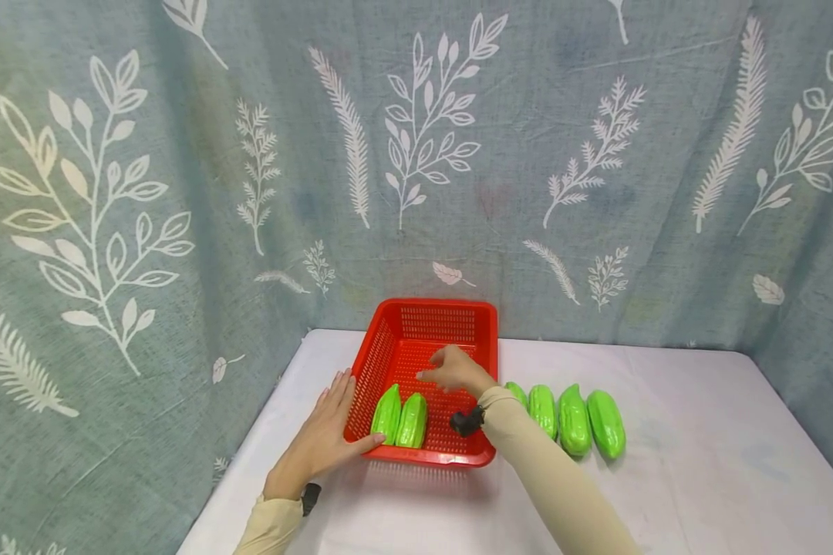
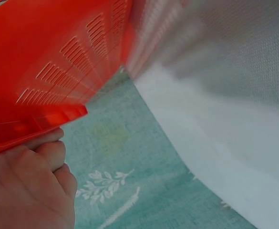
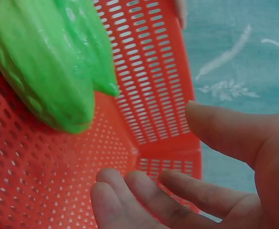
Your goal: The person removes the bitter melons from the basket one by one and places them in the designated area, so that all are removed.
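Observation:
A red perforated plastic basket [image 1: 426,457] stands on the white-covered table. Two glossy green ridged gourds, one [image 1: 386,416] beside the other [image 1: 413,422], lie in its near left corner. Along the basket's left rim rests my left hand [image 1: 322,439], fingers extended and thumb across the near left corner. My right hand [image 1: 454,370] hovers over the inside of the basket, its fingers loosely bent and holding nothing. In the right wrist view, a gap separates its thumb and fingers [image 3: 177,195] from the green gourds [image 3: 44,67].
Several more green gourds [image 1: 574,422] lie in a row on the table [image 1: 701,455], right of the basket; the right forearm partly hides the nearest one. A grey-green leaf-patterned curtain [image 1: 486,254] hangs behind the table and along its left side.

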`<action>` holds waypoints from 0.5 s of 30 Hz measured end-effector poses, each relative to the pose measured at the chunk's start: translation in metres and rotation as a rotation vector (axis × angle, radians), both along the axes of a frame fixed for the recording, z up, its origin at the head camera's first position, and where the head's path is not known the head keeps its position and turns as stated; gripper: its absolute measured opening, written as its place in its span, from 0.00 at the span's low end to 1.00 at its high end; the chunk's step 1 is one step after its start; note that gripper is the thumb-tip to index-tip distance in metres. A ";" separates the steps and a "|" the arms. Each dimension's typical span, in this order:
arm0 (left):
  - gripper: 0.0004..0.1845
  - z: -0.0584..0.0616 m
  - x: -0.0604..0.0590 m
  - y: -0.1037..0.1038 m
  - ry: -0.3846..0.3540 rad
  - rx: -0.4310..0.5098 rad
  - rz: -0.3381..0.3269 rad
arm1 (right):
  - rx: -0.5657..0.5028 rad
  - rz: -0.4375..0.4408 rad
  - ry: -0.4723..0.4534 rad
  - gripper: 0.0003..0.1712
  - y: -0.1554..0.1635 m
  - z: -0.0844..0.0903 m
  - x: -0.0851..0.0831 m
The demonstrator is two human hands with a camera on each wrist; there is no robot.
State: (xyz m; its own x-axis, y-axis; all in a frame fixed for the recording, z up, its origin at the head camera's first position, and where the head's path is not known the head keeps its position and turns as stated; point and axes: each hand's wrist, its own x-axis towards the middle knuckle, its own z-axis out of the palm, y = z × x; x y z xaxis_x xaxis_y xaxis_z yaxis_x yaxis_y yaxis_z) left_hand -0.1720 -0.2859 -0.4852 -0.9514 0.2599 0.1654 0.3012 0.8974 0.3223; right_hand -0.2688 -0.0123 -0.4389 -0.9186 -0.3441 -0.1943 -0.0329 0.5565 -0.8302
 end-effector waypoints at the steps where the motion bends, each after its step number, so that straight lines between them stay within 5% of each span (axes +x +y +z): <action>1: 0.65 0.000 0.000 0.000 0.002 -0.003 -0.001 | 0.001 0.003 0.000 0.35 -0.001 -0.001 0.000; 15: 0.65 0.001 0.000 0.001 -0.006 0.009 0.000 | 0.015 0.017 -0.083 0.38 -0.011 -0.010 0.002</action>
State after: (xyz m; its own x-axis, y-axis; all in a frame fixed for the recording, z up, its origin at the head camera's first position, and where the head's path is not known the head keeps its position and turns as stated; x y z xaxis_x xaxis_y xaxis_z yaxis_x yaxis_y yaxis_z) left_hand -0.1716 -0.2850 -0.4843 -0.9523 0.2586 0.1621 0.2995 0.8944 0.3321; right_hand -0.2670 -0.0233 -0.4487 -0.8932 -0.3557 -0.2752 0.0267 0.5690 -0.8219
